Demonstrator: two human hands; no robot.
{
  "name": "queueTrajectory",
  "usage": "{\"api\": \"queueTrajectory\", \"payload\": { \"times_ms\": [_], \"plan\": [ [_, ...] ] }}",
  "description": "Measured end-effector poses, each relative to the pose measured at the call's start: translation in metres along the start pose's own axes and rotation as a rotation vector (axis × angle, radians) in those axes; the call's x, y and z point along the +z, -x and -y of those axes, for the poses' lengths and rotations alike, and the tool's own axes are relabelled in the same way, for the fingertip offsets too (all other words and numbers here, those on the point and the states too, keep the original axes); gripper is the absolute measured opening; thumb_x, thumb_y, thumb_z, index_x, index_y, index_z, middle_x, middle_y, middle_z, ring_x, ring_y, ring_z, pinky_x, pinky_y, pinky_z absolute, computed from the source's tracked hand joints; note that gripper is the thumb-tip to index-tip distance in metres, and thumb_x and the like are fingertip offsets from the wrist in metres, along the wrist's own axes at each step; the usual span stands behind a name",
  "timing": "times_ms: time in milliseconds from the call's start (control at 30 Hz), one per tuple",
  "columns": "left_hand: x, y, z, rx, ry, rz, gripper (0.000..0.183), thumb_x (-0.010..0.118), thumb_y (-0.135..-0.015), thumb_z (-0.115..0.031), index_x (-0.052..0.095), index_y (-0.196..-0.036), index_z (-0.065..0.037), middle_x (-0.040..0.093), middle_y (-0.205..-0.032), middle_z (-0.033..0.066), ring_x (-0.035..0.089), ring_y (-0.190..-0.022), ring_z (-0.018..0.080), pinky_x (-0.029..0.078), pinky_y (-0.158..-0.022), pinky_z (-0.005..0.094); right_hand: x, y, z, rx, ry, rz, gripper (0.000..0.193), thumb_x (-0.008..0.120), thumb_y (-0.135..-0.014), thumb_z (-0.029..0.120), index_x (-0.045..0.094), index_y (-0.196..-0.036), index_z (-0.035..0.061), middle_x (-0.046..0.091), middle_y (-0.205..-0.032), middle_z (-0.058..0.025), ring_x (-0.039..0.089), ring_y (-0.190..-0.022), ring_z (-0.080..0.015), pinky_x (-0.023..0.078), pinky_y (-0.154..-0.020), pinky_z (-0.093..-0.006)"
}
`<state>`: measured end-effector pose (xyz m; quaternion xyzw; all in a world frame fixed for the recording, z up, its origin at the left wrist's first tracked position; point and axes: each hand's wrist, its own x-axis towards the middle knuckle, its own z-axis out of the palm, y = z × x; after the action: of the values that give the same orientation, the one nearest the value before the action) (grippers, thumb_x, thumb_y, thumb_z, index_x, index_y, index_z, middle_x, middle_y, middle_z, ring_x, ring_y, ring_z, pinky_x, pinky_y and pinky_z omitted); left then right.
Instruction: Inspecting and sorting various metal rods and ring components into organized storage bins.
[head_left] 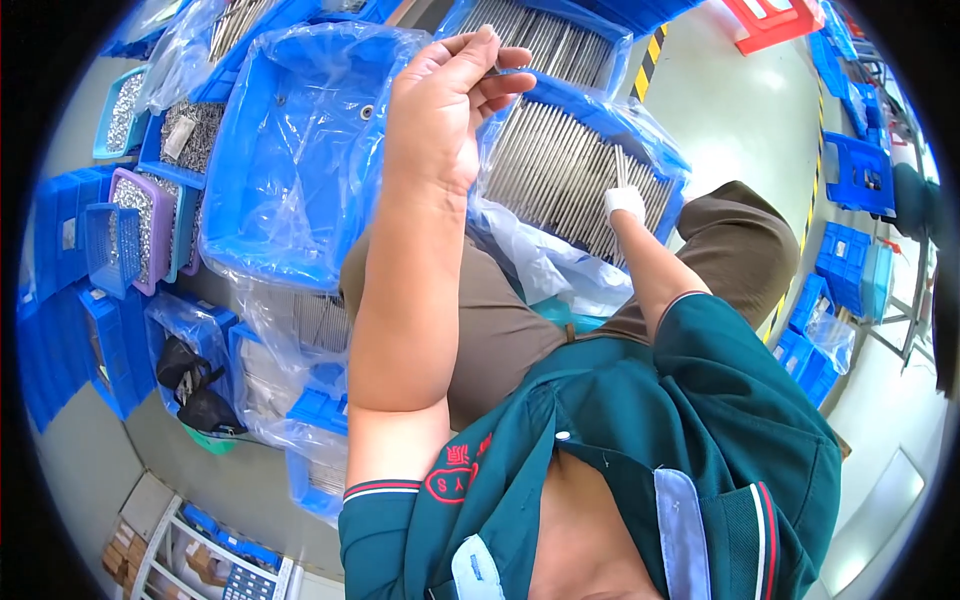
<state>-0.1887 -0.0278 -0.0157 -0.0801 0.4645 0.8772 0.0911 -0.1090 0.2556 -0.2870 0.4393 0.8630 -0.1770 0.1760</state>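
Observation:
My left hand (pixel 440 100), bare, is raised over the gap between a plastic-lined blue bin (pixel 290 190) and the bins of rods. Its fingers are curled in towards the thumb; a small dark bit shows between them, too small to name. My right hand (pixel 625 203) wears a white glove and grips a few thin metal rods (pixel 622 165), which point away from me. It is over the right part of a blue bin (pixel 655 150) in front of me, where many metal rods (pixel 545 165) lie side by side.
Another bin of metal rods (pixel 540 40) is at the far side. Small ring-shaped pieces (pixel 367 112) lie in the lined bin. To the left stand a purple basket (pixel 155 215) of small metal parts and stacked blue crates (pixel 60 240). Striped floor tape (pixel 650 60) runs along the right.

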Motion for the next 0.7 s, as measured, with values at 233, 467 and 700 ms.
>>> {"api": "queueTrajectory", "payload": {
  "times_ms": [233,467,700],
  "plan": [
    [0.004,-0.007,0.012,-0.105,-0.053,-0.011,0.018,0.058,-0.089,-0.022,0.058,-0.095,-0.005,0.066,-0.095,0.0137,0.064,-0.08,0.0208,0.047,-0.073,0.031,-0.027,0.011,-0.009,0.067,-0.882,0.606,0.015,0.057,-0.083,0.015,0.048,-0.073,0.0102,0.045,-0.056,-0.0006,0.041,-0.039,-0.0111,0.036,-0.034,-0.0278],
    [0.016,-0.022,0.051,-0.274,-0.117,0.023,0.018,0.053,-0.092,-0.023,0.055,-0.093,-0.006,0.065,-0.089,0.013,0.064,-0.076,0.0217,0.051,-0.068,0.0337,-0.109,0.068,0.013,-0.001,-1.639,1.274,0.017,0.045,-0.095,0.025,0.049,-0.099,0.0087,0.049,-0.077,0.0021,0.045,-0.061,-0.0086,0.04,-0.054,-0.0232],
    [0.034,0.0,0.118,-0.632,0.013,0.029,0.031,0.039,-0.096,-0.03,0.057,-0.089,-0.006,0.065,-0.083,0.0142,0.064,-0.077,0.028,0.052,-0.074,0.045,-0.19,0.091,0.047,-0.35,-1.87,1.049,0.017,0.051,-0.093,0.024,0.048,-0.098,0.0087,0.05,-0.076,-0.0017,0.047,-0.063,-0.0131,0.042,-0.057,-0.0277]
  ]
}}
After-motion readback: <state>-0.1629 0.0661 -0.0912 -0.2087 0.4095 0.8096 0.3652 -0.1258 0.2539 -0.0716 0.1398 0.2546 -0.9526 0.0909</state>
